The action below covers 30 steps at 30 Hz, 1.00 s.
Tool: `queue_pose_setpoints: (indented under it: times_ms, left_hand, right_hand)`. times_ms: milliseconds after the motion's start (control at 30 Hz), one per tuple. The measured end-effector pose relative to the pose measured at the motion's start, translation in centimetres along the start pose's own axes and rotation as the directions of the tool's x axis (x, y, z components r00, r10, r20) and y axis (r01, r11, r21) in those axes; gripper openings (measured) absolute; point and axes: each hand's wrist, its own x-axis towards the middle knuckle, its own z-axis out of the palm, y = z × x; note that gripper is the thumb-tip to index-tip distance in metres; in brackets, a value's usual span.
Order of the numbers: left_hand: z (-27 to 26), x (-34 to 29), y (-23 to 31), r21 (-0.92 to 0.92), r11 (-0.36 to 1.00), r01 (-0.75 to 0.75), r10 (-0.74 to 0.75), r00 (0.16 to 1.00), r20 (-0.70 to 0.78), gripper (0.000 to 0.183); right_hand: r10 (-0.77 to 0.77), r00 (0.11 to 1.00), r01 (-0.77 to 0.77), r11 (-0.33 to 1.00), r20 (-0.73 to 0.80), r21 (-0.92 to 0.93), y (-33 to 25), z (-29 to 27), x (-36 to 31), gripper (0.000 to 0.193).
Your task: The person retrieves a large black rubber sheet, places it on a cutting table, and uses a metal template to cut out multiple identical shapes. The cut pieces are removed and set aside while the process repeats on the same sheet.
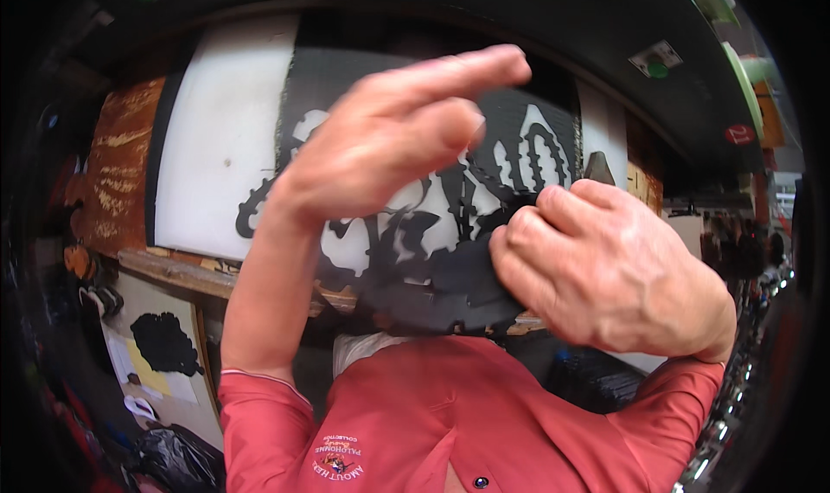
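Observation:
My left hand (385, 134) is raised above the work surface, its fingers stretched out and nothing visible in them; motion smears it a little. Under it lies a black sheet (346, 73) with many cut-out shapes, through which a white board (220, 147) shows. On the right, my right hand (605, 259) is closed, knuckles up, on dark scrap sheet material (445, 290) that hangs blurred near the front edge. Whether this scrap is one piece with the sheet or several loose strips, I cannot tell.
A dark machine beam (553, 30) spans the space above the board. A worn wooden rail (177, 270) runs along the front. At lower left stands a panel with a black cut piece (164, 342), above a black plastic bag (181, 458). A grey block (598, 166) sits at the right.

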Motion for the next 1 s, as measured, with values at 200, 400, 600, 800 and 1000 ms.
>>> queue_pose_setpoints:
  times_ms: [200,400,600,800,1000]
  left_hand:
    - [0.7,-1.2,-1.3,0.09,0.933,0.348,-0.358,0.876,0.324,0.083]
    - [1.6,-4.1,1.0,-0.33,0.776,0.537,-0.453,0.839,0.3,0.064]
    - [4.1,-7.5,1.3,-0.471,0.729,0.497,-0.544,0.838,0.044,0.059]
    - [6.7,-10.1,0.7,-0.598,0.7,0.39,-0.563,0.817,-0.126,0.068]
    - [8.3,-11.7,0.0,-0.487,0.838,0.246,-0.467,0.786,-0.406,0.052]
  right_hand:
    - [-0.226,0.923,0.154,0.958,-0.311,-0.242,0.8,1.1,1.3,0.037]
    - [-0.326,0.771,0.125,0.92,-0.547,-0.371,3.1,4.2,1.9,0.036]
    - [-0.346,0.745,0.154,0.921,-0.57,-0.358,3.8,7.1,2.8,0.031]
    - [-0.188,0.838,0.164,0.982,-0.512,-0.091,3.6,7.8,0.6,0.051]
    - [0.586,0.736,0.12,0.38,-0.339,0.917,-0.7,12.7,-1.1,0.076]
